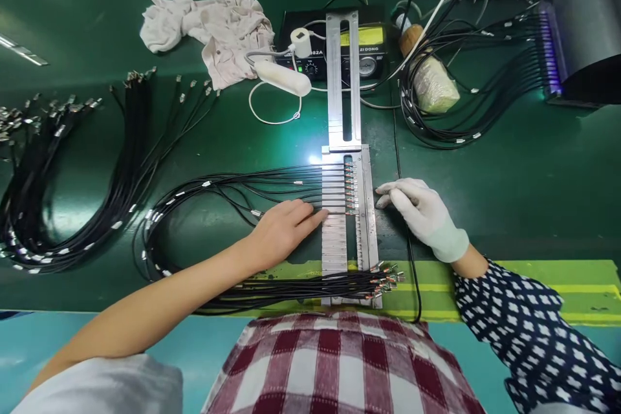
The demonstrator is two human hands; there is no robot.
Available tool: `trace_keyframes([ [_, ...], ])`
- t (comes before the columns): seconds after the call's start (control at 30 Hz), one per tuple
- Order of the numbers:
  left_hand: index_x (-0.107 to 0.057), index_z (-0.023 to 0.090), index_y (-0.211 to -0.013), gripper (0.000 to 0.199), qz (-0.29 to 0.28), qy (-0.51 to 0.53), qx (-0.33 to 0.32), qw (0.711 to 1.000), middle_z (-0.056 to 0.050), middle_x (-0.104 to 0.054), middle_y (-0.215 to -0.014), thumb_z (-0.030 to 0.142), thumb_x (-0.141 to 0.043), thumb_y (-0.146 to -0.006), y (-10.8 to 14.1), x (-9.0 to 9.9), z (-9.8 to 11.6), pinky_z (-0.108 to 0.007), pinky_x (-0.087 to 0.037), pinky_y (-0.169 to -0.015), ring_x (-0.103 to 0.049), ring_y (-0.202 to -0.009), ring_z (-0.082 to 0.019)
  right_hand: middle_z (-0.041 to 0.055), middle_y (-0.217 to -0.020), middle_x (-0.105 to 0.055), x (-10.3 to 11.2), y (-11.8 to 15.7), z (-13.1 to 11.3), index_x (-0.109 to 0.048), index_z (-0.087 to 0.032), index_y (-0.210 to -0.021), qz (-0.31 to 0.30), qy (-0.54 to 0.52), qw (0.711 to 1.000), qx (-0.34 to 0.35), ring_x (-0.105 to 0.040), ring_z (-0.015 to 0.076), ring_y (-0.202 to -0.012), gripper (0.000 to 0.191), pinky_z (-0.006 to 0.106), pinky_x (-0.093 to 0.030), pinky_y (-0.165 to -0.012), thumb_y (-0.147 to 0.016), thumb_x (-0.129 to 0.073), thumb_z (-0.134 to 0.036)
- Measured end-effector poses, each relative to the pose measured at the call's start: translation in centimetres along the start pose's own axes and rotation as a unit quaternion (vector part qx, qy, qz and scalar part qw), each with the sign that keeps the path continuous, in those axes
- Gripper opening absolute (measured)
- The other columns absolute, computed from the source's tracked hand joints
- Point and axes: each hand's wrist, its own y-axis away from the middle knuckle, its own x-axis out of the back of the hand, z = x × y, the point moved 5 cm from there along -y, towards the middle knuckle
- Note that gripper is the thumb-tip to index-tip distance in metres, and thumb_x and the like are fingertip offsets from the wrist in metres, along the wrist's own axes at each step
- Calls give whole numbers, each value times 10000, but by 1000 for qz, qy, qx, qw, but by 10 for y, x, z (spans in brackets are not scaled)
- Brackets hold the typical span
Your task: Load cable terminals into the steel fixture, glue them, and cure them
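A dark green worktable (509, 207) — yellow-green strip (543, 286) along its near edge — catches bright white light (311, 158).

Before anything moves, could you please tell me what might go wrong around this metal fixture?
The left hand's fingertips are at the lowest of the cables laid in the metal fixture, so a slip might shift one. The loose bundle lies across the fixture's near end, where a forearm could perhaps drag it. The black cord passes close by the gloved right hand and might get snagged.
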Motion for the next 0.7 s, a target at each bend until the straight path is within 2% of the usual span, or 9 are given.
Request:
trace_keyframes([
  [0.2, -553, 113, -1256, 285, 11, -18, -39, 999, -82, -655, -921, 99, -401, -1016, -10, 9, -1, -306, -474, -677, -571, -764, -176, 6, -861, -765, 0, -2, -1, -712, -258, -965, -4, -2, 1000, -7, -667, 243, -923, 337, 424, -419, -934, -1042, -435, -433],
  [0.33, -543, 112, -1262, 291, 13, -66, -73, 995, -85, -686, -923, 86, -396, -1013, -15, 16, 2, -305, -452, -639, -589, -753, -169, 4, -865, -761, 0, -2, -4, -707, -255, -893, -7, -11, 1000, -9, -660, 238, -914, 353, 424, -409, -943, -1038, -436, -431],
  [0.43, -560, 93, -1244, 272, 24, -74, -92, 993, -89, -701, -922, 85, -432, -1003, -15, 17, 5, -298, -452, -630, -598, -747, -165, 8, -854, -758, 0, -2, -4, -708, -251, -931, -5, -10, 1000, -8, -660, 237, -897, 349, 426, -413, -944, -1039, -434, -438],
  [0.5, -557, 110, -1267, 293, 37, -42, -78, 995, -90, -704, -945, 92, -430, -1005, -13, 13, 4, -299, -467, -651, -606, -759, -167, 12, -854, -759, 0, -3, -3, -707, -250, -928, -8, -7, 1000, -9, -659, 240, -894, 364, 430, -417, -942, -1041, -425, -452],
  [0.6, -545, 156, -1322, 352, 52, 39, -24, 998, -91, -702, -983, 97, -402, -1006, -9, 5, -4, -308, -494, -716, -620, -797, -173, 15, -866, -763, 0, -3, -3, -703, -250, -921, -14, -3, 1000, -3, -662, 245, -900, 374, 437, -417, -946, -1043, -416, -456],
  [0.7, -567, 155, -1314, 354, 43, 106, 15, 993, -105, -683, -1007, 96, -413, -1001, -2, -5, -6, -307, -499, -765, -618, -865, -183, 15, -880, -765, 0, -3, -4, -703, -249, -907, -14, -2, 1000, 5, -665, 243, -901, 368, 439, -418, -942, -1043, -420, -443],
])
